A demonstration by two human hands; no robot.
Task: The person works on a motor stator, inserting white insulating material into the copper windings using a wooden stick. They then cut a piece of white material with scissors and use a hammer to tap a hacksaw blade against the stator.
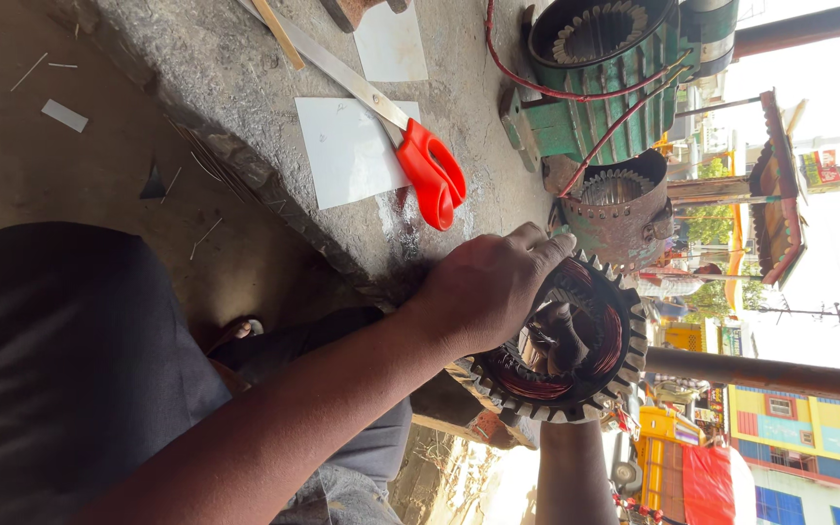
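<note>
Fingers (548,243) of one hand (486,287) clamp the stator core's (624,362) toothed rim at the desk (245,78) edge; other hand's fingers (558,335) press copper windings (522,381) inside, partly seated, unfinished.

2 housings (603,87) (perhaps touching) crowd stator (576,340).

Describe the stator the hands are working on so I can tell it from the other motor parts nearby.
Start at the grey concrete ledge with the red-handled scissors. Just past its edge, one hand grips a toothed round stator. Unlike the green housing and rusty housing, it carries copper windings and has fingers inside its bore.
</note>
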